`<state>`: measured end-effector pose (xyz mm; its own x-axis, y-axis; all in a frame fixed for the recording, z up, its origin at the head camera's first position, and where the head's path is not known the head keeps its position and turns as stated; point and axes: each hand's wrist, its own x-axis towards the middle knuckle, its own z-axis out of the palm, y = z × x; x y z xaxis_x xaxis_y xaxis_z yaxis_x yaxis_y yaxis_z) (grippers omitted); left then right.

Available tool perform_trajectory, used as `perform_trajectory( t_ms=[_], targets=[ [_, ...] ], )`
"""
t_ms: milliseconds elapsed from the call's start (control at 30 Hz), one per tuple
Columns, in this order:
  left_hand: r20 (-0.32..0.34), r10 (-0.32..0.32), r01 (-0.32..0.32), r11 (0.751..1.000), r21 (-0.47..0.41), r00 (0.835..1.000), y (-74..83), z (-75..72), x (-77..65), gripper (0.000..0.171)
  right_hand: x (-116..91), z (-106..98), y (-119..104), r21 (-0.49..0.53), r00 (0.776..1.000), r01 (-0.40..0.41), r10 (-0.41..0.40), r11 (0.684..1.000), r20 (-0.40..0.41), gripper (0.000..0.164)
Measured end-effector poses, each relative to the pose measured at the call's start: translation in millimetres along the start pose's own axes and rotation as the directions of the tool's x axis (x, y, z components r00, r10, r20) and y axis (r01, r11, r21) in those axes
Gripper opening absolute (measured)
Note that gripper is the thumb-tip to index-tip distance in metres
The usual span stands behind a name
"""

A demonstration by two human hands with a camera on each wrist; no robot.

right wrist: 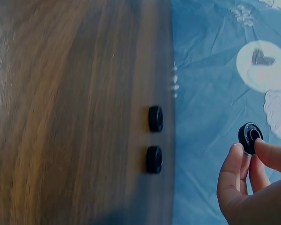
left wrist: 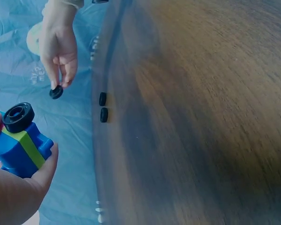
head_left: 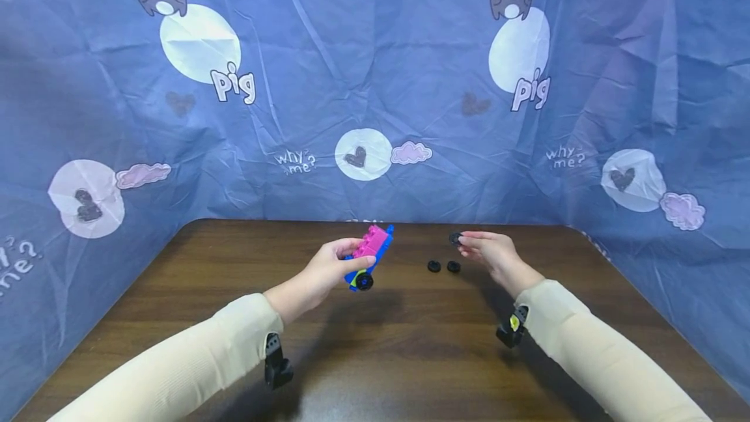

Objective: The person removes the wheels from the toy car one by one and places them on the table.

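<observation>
The toy's pink studded block (head_left: 370, 244) and blue body (left wrist: 9, 158) look like smooth moulded plastic with a soft sheen, as does its lime strip (left wrist: 31, 148). The mounted wheel (left wrist: 18, 117) seems to be hard black plastic, and the pinched wheel (right wrist: 246, 137) catches light along its rim (the loose wheels (right wrist: 154, 119) look duller). The table (head_left: 404, 357) has a wood-grain top, smooth and faintly glossy. Behind it, the printed backdrop (head_left: 375, 51) is thin, creased cloth; the sleeves (head_left: 170, 357) look like soft, matt, finely ribbed fabric.

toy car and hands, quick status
Left hand grips toy car, black wheel fitted. Right hand pinches loose wheel. Two wheels on table, nothing blocking.
</observation>
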<state>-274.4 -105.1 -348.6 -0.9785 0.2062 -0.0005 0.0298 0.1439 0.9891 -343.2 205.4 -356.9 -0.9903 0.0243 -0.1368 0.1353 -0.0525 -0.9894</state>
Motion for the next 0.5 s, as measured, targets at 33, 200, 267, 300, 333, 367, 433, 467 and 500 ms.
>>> perform_trajectory(
  t_ms=[33, 200, 267, 300, 333, 367, 433, 467, 500],
  targets=[
    [0.006, -0.001, 0.001, 1.000, 0.002, 1.000, 0.0, -0.1, -0.1, 0.046, 1.2, -2.3, 0.9, -0.002, 1.000, -0.007, 0.007, 1.000, -0.003, 0.039],
    [-0.009, 0.011, -0.011, 0.999, 0.033, 1.000, -1.8, 1.3, -0.3, 0.046, 6.8, -13.9, 4.1, -0.013, 0.999, -0.034, 0.034, 0.999, -0.020, 0.027],
    [-0.023, 0.020, -0.019, 0.999, 0.050, 1.000, -3.2, 2.8, 0.3, 0.046, 10.7, -18.9, 6.2, -0.030, 0.999, -0.044, 0.043, 0.999, -0.033, 0.024],
    [-0.025, 0.024, -0.022, 0.998, 0.055, 0.999, -4.0, 3.7, 0.5, 0.045, 13.1, -21.1, 7.7, -0.050, 0.998, -0.048, 0.046, 0.998, -0.043, 0.024],
    [-0.024, 0.029, -0.027, 0.998, 0.059, 0.999, -4.5, 4.5, 0.5, 0.045, 15.4, -23.4, 9.2, -0.067, 0.998, -0.051, 0.048, 0.996, -0.051, 0.026],
    [-0.024, 0.034, -0.033, 0.997, 0.065, 0.999, -5.2, 5.2, 0.9, 0.044, 18.0, -25.5, 11.1, -0.088, 0.997, -0.052, 0.047, 0.995, -0.061, 0.027],
    [-0.018, 0.049, -0.048, 0.997, 0.068, 0.999, -5.7, 6.5, 0.7, 0.043, 23.3, -30.4, 15.1, -0.118, 0.997, -0.054, 0.046, 0.992, -0.070, 0.030],
    [-0.015, 0.057, -0.056, 0.996, 0.070, 0.998, -5.5, 7.0, 0.5, 0.042, 25.3, -32.9, 16.6, -0.138, 0.997, -0.055, 0.046, 0.989, -0.066, 0.030],
    [-0.013, 0.062, -0.061, 0.996, 0.069, 0.998, -5.3, 7.3, 0.4, 0.042, 29.2, -37.3, 19.6, -0.135, 0.999, -0.044, 0.039, 0.990, -0.037, 0.027]
  ],
)
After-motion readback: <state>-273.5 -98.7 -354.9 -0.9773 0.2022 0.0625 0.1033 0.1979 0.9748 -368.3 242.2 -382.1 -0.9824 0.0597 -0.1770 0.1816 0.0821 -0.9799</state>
